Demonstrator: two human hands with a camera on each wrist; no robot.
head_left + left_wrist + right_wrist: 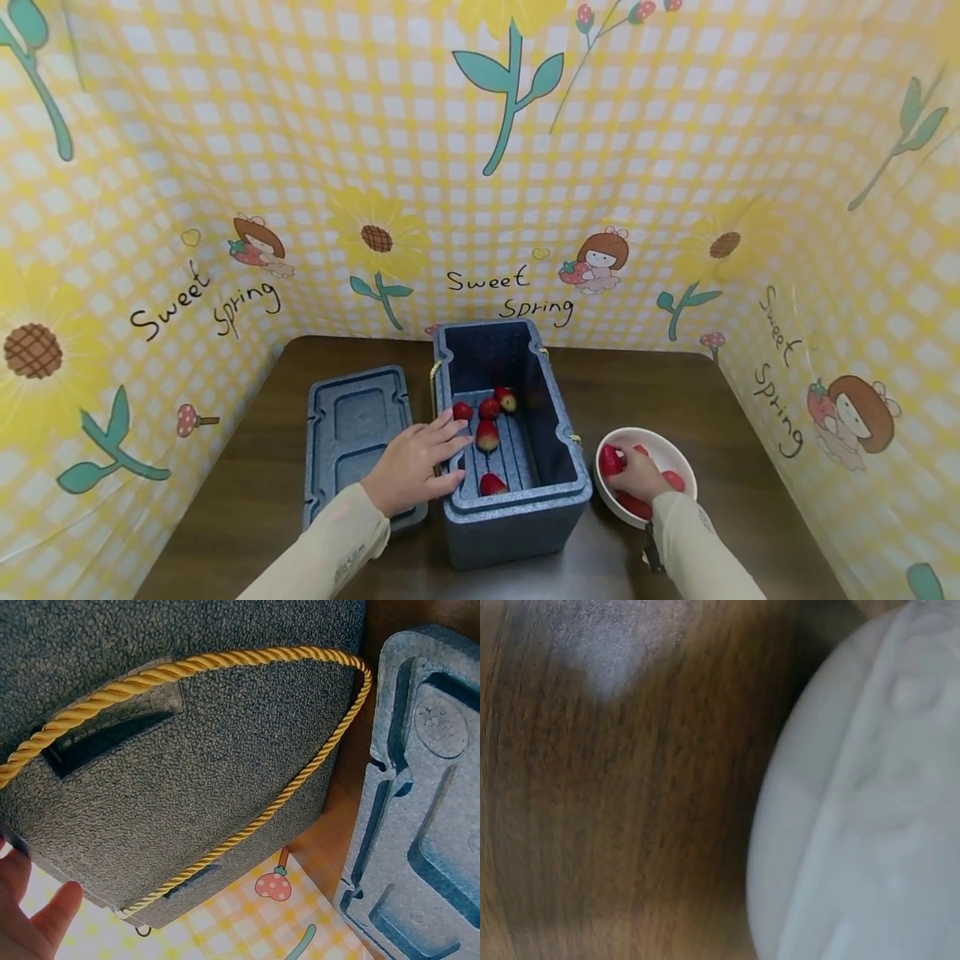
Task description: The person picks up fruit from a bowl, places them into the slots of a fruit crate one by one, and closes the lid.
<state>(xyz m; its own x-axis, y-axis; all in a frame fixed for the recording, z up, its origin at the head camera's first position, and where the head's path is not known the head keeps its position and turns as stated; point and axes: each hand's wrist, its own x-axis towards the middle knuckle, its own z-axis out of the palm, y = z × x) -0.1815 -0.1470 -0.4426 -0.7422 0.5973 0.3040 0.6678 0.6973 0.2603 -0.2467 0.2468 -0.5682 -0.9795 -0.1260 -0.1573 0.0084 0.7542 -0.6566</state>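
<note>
Five red fruits on the floor of the blue-grey box, lying loose and not in rows: three toward twelve o'clock, one near the middle, one by the wall at six. Set in the middle of the brown table, with an open top, likely for an easy reach into it. At nine o'clock from the box, just beside it, a lid of the same colour, flat and off, probably to leave the top free. Over the rim on that same side, the left hand, fingers spread wide and gripping nothing, perhaps to keep the box steady. At four o'clock from the box, a round white bowl with more red fruits inside (how many, cannot tell, with a hand in the way). In there, the right hand, fingers narrow around another red fruit at the bowl's ten o'clock, seemingly pinched because of being so small and round. In the left wrist view, a loop of yellow rope on the box's side, slack, maybe for carrying. From the right wrist, just bowl and table, no fingers.
</note>
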